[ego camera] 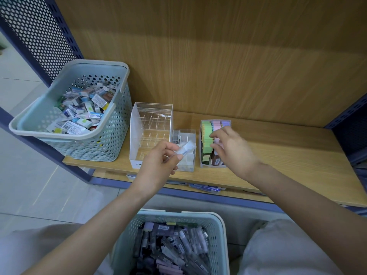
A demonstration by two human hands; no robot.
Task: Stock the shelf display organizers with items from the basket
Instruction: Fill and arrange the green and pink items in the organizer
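My left hand (158, 163) pinches a small clear plastic case (186, 148) just above a low clear organizer (184, 155) with dividers, which has one clear case standing at its back left. My right hand (232, 149) hovers with curled fingers over a clear box (204, 164) packed with green, pink and purple items, fingertips at the pink ones; I cannot see whether they pinch one. A tall, tiered clear organizer (139, 139) stands empty to the left. Between my knees sits a pale blue basket (216, 231) full of greyish and purple cases.
A second pale blue basket (111, 139) full of small printed boxes stands at the left end of the wooden shelf (288, 155). Perforated blue metal panels (39, 36) flank the shelf. Price strips (208, 188) line its front edge.
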